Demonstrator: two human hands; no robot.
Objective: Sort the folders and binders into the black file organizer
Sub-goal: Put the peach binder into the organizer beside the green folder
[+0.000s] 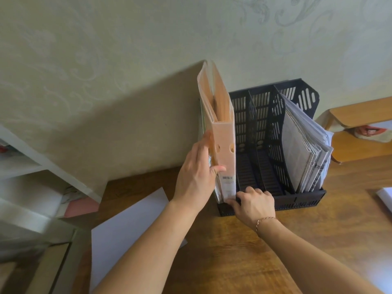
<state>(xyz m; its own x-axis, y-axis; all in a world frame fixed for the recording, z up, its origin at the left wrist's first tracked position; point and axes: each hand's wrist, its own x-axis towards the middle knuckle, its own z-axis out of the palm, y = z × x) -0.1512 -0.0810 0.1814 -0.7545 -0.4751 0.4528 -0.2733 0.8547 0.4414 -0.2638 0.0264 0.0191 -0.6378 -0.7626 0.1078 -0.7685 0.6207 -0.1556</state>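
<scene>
A black file organizer (297, 200) with slotted dividers stands on the wooden desk against the wall. A tall peach binder (222, 132) stands upright in its leftmost compartment, spine towards me. My left hand (197, 172) grips the binder's left side, thumb on the spine. My right hand (254, 202) pinches the bottom of the spine at the organizer's front rim. The rightmost compartment holds several grey folders and papers (305, 149). The two middle compartments hold nothing.
A white sheet (127, 228) lies on the desk (318, 240) under my left forearm. Another white sheet's corner (385, 197) shows at the right edge. White shelves (31, 166) stand to the left. A wooden shelf (360, 115) sits behind the organizer on the right.
</scene>
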